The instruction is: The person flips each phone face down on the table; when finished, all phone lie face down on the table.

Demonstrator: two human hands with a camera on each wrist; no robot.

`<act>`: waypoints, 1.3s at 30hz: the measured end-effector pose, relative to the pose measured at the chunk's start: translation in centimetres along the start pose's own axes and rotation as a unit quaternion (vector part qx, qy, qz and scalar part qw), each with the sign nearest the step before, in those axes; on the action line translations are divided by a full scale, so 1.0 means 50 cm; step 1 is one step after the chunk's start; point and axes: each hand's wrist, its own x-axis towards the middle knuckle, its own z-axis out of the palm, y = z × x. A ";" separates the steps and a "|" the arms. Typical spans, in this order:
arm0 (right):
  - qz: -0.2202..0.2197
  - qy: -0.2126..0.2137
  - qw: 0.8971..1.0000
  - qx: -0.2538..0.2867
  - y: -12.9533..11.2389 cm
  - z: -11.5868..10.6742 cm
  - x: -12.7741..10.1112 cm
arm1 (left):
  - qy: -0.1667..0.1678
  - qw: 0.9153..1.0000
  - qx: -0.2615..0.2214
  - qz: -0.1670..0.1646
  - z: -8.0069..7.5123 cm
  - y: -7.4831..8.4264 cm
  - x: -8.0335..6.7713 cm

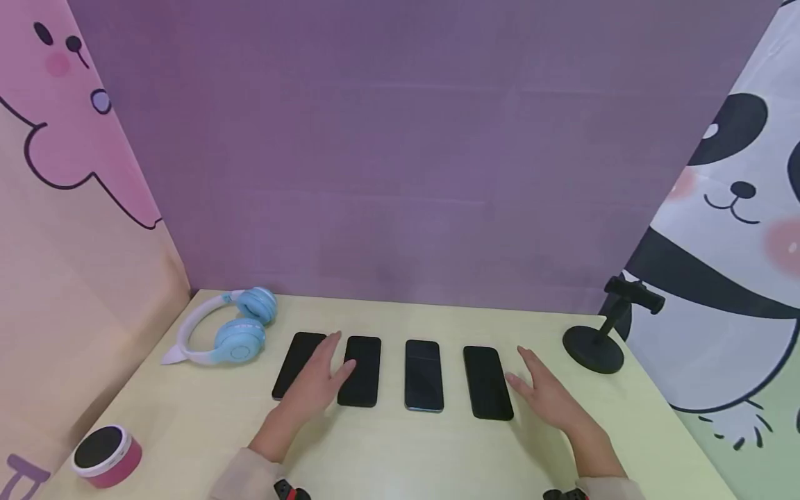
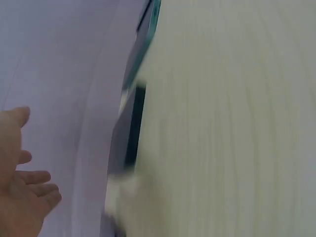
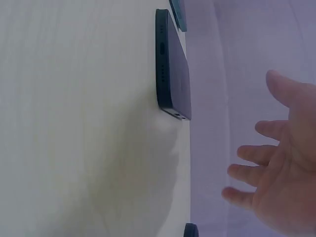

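Observation:
Several dark smartphones lie in a row on the table. My left hand [image 1: 314, 386] hovers with spread fingers over the gap between the leftmost smartphone [image 1: 292, 368] and a second smartphone [image 1: 362, 378], partly covering both in the head view. A third smartphone [image 1: 423, 375] lies at mid-row, its screen faintly reflecting. Just right of the rightmost smartphone [image 1: 488, 383], my right hand [image 1: 550, 397] is held with straight fingers, thumb near the phone's edge. Both wrist views show extended, unoccupied fingers, and the right one shows the ported edge of a smartphone [image 3: 173, 69].
Blue and white headphones [image 1: 240, 340] lie at the back left of the pale table [image 1: 375, 458]. A pink round speaker [image 1: 107, 455] sits at the front left. On the right stands a black stand [image 1: 594, 348] with a round base. A purple backdrop [image 1: 400, 153] rises behind.

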 end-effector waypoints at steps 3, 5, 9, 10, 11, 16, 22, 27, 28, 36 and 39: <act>0.012 -0.003 1.000 0.028 0.006 -0.004 0.000 | -0.020 0.999 -0.026 0.015 0.044 0.055 0.016; 0.027 -0.008 0.999 0.037 0.010 -0.004 0.000 | -0.040 0.998 -0.029 0.028 0.074 0.087 0.027; 0.052 -0.021 0.997 0.043 0.015 -0.002 -0.001 | -0.075 0.996 -0.035 0.046 0.129 0.130 0.045; 0.055 -0.023 0.997 0.043 0.016 -0.001 0.000 | -0.081 0.995 -0.032 0.045 0.141 0.136 0.048; 0.056 -0.023 0.997 0.041 0.017 -0.001 0.000 | -0.085 0.995 -0.033 0.046 0.153 0.142 0.051; 0.059 -0.020 0.997 0.034 0.016 -0.005 -0.003 | -0.099 0.993 -0.039 0.046 0.201 0.166 0.063; 0.064 -0.014 0.996 0.058 0.019 -0.007 -0.002 | -0.109 0.991 -0.059 0.045 0.251 0.202 0.072; 0.086 -0.016 0.991 0.100 0.023 0.006 0.002 | -0.113 0.989 -0.088 0.027 0.300 0.239 0.080; 0.088 -0.016 0.990 0.107 0.023 0.010 0.003 | -0.115 0.989 -0.094 0.018 0.309 0.245 0.082; 0.097 -0.025 0.986 0.130 0.019 0.040 0.013 | -0.108 0.987 -0.112 -0.036 0.361 0.259 0.081; 0.096 -0.022 0.985 0.140 0.020 0.046 0.013 | -0.102 0.987 -0.116 -0.043 0.371 0.261 0.081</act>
